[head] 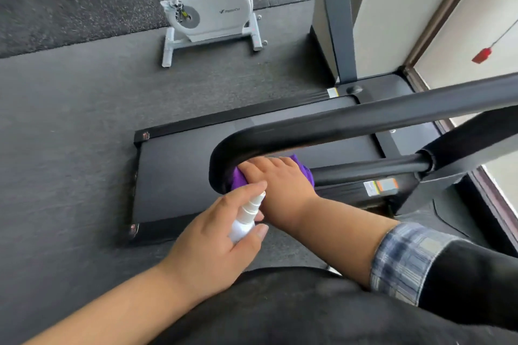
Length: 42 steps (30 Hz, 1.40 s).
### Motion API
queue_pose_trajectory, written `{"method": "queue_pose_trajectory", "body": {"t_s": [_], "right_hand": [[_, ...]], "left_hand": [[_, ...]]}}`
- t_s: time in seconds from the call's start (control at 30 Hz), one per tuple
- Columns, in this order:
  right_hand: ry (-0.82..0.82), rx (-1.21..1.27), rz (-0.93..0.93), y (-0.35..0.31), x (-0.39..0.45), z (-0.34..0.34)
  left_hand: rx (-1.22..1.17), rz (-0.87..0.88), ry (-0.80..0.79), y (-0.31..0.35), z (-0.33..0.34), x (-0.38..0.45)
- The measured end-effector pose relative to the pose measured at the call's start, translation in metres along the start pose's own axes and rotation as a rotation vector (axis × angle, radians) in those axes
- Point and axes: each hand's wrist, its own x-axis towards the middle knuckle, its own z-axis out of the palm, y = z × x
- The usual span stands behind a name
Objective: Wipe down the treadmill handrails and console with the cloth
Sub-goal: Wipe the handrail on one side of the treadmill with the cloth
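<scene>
Treadmill deck lies below the black handrail, whose curved end is the landmark. At that bend the right hand wraps the purple cloth around the rail, presumably to rub the whole tube. Just beside the bend, the left hand grips a white spray bottle, nozzle aimed railward, apparently ready to wet it.

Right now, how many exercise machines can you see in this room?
2. The black treadmill lies just below the hands, and a white exercise bike stands on the floor beyond its far side. More may sit outside the view.
</scene>
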Motion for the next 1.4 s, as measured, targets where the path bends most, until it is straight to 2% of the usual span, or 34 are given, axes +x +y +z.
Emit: {"method": "queue_pose_trajectory", "body": {"t_s": [0.27,0.53,0.77,1.03,1.17,1.4], "right_hand": [[0.042,-0.054,0.082,0.055,-0.030,0.007],[-0.023,-0.035,0.207,0.148,-0.071,-0.025],[-0.020,-0.088,0.184,0.232,-0.116,-0.049],[-0.024,-0.102,0.060,0.225,-0.109,-0.044],[-0.033,-0.089,-0.010,0.200,-0.092,-0.039],[0.025,0.022,-0.049,0.154,-0.069,-0.027]], "left_hand": [[-0.024,0.090,-0.097,0.020,0.035,0.029],[0.014,0.074,-0.127,0.072,0.085,0.048],[0.015,0.006,-0.090,0.114,0.124,0.059],[0.052,-0.128,0.008,0.133,0.133,0.052],[0.067,-0.219,0.076,0.133,0.125,0.035],[0.090,-0.263,0.122,0.125,0.107,0.017]]}}
